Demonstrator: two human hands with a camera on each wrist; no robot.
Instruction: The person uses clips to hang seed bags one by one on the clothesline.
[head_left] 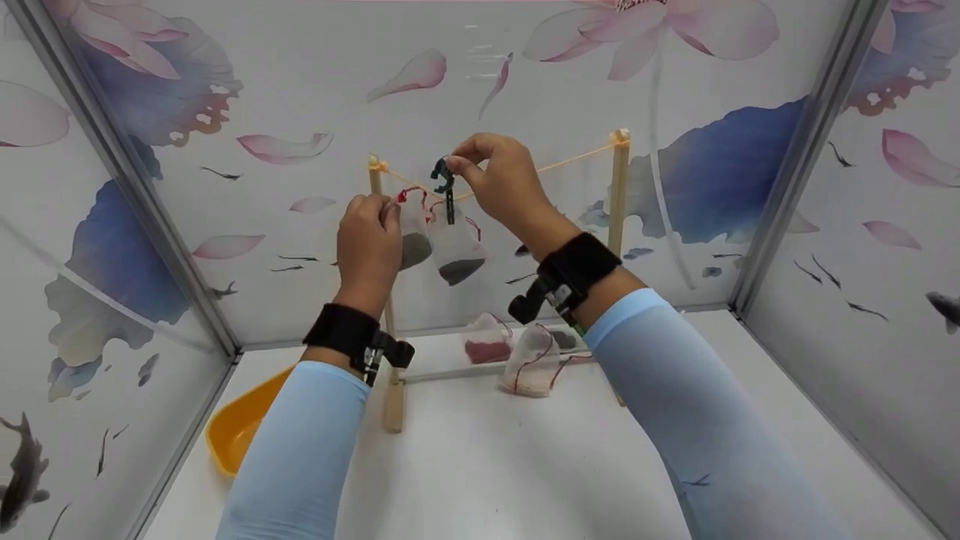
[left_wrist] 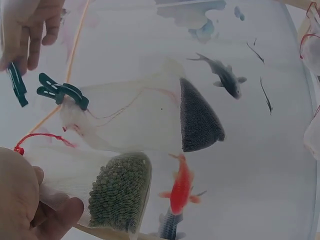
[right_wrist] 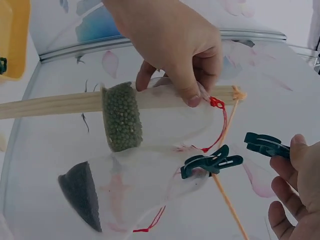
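One mesh bag of dark grains (right_wrist: 85,192) is already pegged to the string (head_left: 570,159), a green-bean bag (right_wrist: 122,117) is pinched beside it by the left hand (head_left: 367,244), a dark green clothespin (right_wrist: 265,144) is pinched in the right hand (head_left: 502,180), and two bags (head_left: 517,356) lie below on the table.

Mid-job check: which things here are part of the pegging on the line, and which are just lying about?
In hand:
left hand holding green-bean pouch
right hand pinching loose peg
orange line
peg clamping dark-grain pouch to the line

Lying about:
yellow tray
two pouches on the table
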